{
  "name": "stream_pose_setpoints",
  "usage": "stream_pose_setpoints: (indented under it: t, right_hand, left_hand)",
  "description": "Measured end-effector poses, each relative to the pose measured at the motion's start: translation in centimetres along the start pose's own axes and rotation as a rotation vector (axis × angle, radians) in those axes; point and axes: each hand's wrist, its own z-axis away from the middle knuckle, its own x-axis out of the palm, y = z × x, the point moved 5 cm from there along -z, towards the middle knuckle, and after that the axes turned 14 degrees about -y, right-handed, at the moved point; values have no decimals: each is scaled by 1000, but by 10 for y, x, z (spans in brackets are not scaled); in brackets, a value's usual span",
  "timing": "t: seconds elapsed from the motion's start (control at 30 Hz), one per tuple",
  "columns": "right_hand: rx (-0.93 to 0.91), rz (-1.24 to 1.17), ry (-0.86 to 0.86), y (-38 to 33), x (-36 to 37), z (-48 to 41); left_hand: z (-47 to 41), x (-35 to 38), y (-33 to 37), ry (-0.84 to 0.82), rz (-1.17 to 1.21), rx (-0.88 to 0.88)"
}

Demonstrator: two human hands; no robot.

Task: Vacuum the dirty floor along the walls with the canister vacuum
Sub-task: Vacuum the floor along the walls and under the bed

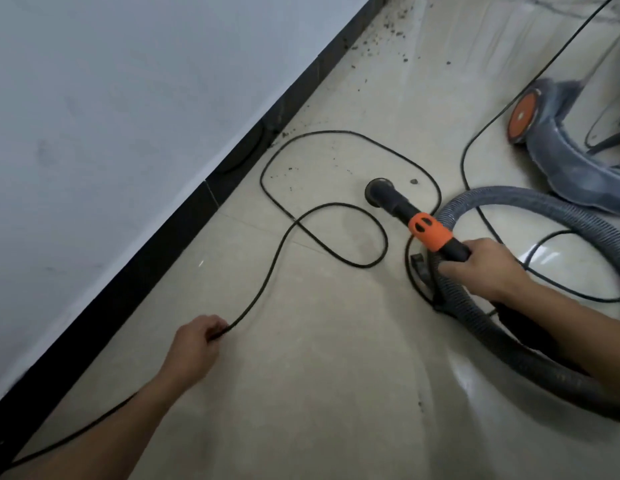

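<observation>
Two loops of power cord (pixel 336 261) lie between the nozzle (pixel 379 191) and the skirting (pixel 232 181). Nearer, the left hand (pixel 197 336) pinches that cord; the right hand (pixel 488 268) is clamped round the wand (pixel 429 230), which points far-left, mouth on the floor (pixel 301 375). Most dirt (pixel 388 29) lies farther along the wall (pixel 128 116). At far right the canister vacuum (pixel 561 140) is cut off.
</observation>
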Motion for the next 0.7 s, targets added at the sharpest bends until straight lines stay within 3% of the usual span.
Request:
stream_pose_setpoints:
  t: [0.13,0.33,0.4,0.6,0.7]
  right_hand:
    - [40,49,-77,-12,8,-19]
    - [-128,277,-192,-51,58,7]
    - [-136,304,-187,-49,62,8]
    - [127,45,-5,7,-1,-28]
    - [194,47,35,27,-14,-39]
  left_hand:
    - [20,9,-20,-129,-392,-12]
    - [22,-29,-47,-94,-669,-209]
    - [8,-31,-29,-107,-643,-239]
    - [-70,6,110,-50,-346,32]
    - [-108,32,157,-79,-341,89]
